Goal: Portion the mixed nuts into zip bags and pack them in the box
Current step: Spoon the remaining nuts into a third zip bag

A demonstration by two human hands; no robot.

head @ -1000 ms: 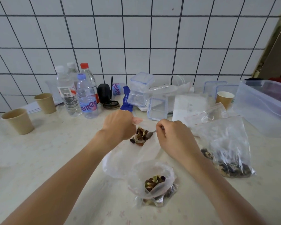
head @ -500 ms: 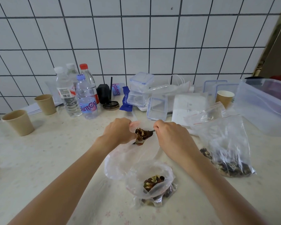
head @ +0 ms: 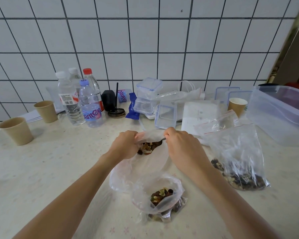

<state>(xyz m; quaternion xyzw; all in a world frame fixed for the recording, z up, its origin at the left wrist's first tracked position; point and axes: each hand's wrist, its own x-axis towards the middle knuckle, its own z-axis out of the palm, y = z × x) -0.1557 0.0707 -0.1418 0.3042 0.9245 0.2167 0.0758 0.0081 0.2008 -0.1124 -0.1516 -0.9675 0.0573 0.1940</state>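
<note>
Both hands at one zip bag (head: 145, 163): left hand (head: 123, 145) pinching its mouth, right hand (head: 183, 147) gripping a nut-laden spoon (head: 160, 141) inside.

Zip bags (head: 238, 152): thin clear plastic, glossy, crinkled. Box (head: 280, 116): translucent smooth plastic. Cups (head: 16, 131) left of bottles (head: 90, 104): matt brown paper. Wall tiles (head: 145, 35): glossy white.
</note>
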